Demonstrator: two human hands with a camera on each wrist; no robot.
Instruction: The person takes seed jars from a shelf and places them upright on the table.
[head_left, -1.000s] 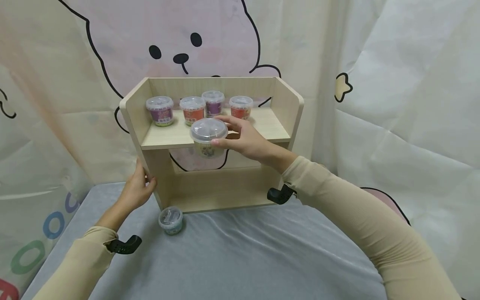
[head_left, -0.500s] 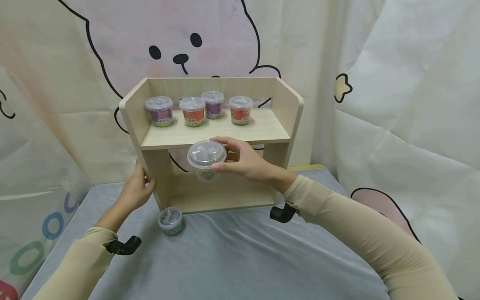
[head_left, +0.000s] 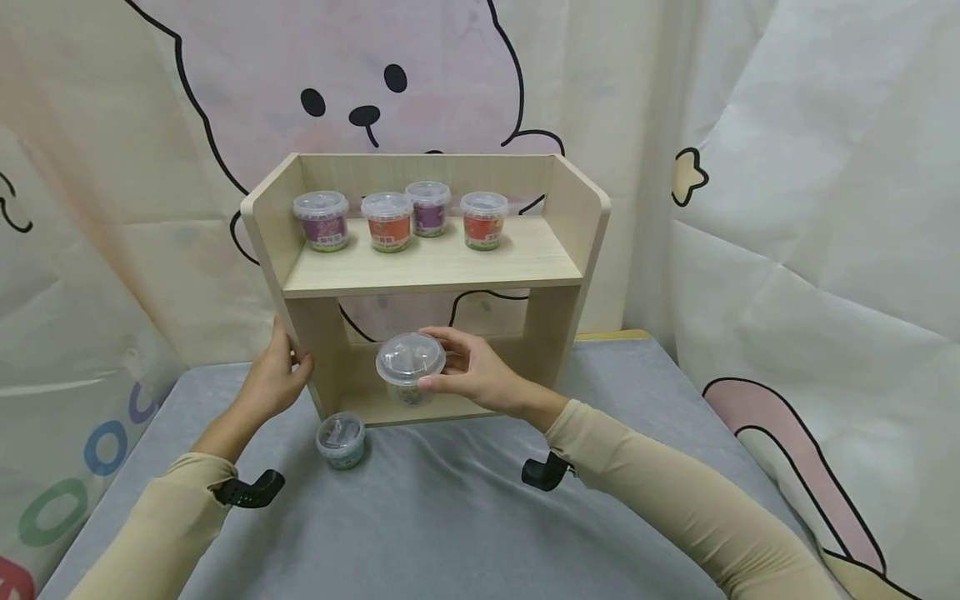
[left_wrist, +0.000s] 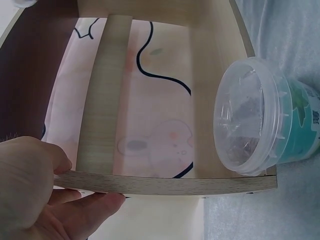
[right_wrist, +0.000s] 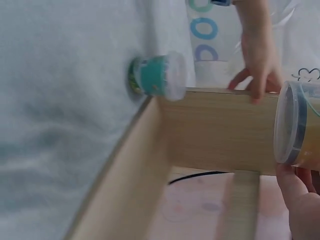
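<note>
My right hand point(head_left: 483, 375) grips a clear-lidded plastic tub point(head_left: 409, 363) from its right side, holding it upright before the lower compartment of a small wooden shelf point(head_left: 435, 273). In the right wrist view this tub point(right_wrist: 296, 125) has a yellowish body, cut off by the frame's edge. My left hand point(head_left: 276, 377) pinches the front edge of the shelf's left side panel point(left_wrist: 165, 185), thumb on one face and fingers on the other. By the shelf's front left corner a teal-labelled tub point(head_left: 342, 442) stands on the blue-grey cloth.
On the upper board stand two purple-labelled tubs, one left point(head_left: 324, 223) and one farther back point(head_left: 429, 210), and two red-labelled tubs point(head_left: 388, 225). The cloth-covered table point(head_left: 450, 517) spreads in front of the shelf. A printed curtain point(head_left: 600, 83) hangs close behind.
My right hand has lowered the held tub from the upper board's front edge to the level of the lower compartment. My left hand stays on the side panel.
</note>
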